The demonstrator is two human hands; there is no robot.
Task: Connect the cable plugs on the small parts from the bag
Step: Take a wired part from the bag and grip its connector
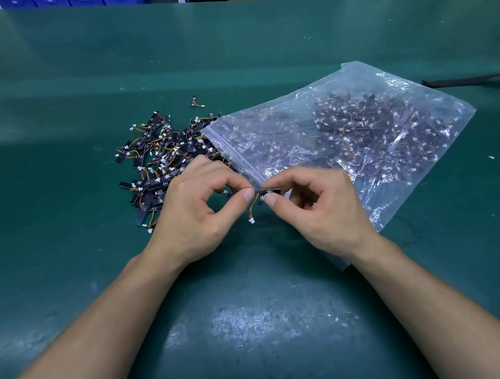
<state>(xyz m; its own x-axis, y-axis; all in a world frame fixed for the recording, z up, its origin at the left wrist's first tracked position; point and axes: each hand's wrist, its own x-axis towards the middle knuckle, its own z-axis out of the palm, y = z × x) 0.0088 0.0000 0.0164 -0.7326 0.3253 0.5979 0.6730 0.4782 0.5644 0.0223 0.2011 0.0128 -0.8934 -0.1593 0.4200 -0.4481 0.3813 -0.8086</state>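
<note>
— What is the part being worked on like?

— A small black strip [269,191], flat and narrow, with thin orange and yellow wires [252,208] leaving one end and hanging down to a little white plug [251,220]. It is held above the counter [45,120], between the near edge and the middle.

— Who holds it?

— Both hands. The left hand [196,214] pinches the wire end between thumb and forefinger; the right hand [322,202] pinches the strip from the other side, fingers curled in tight. The white plug dangles free below, touching neither hand.

— And the rest of the parts?

— Just behind the left hand lies a loose pile [163,159] of the same black strips, tangled with orange and yellow wires and dotted with white plugs. One strip [195,101] lies apart beyond the pile, toward the far edge.

— The bag?

— A clear plastic bag [361,131] lies flat on the right side, its mouth touching the pile, and it is full of more strips seen dimly through the film. The right hand is over its near corner. A black cord [474,80] lies near the right edge of the green counter.
</note>
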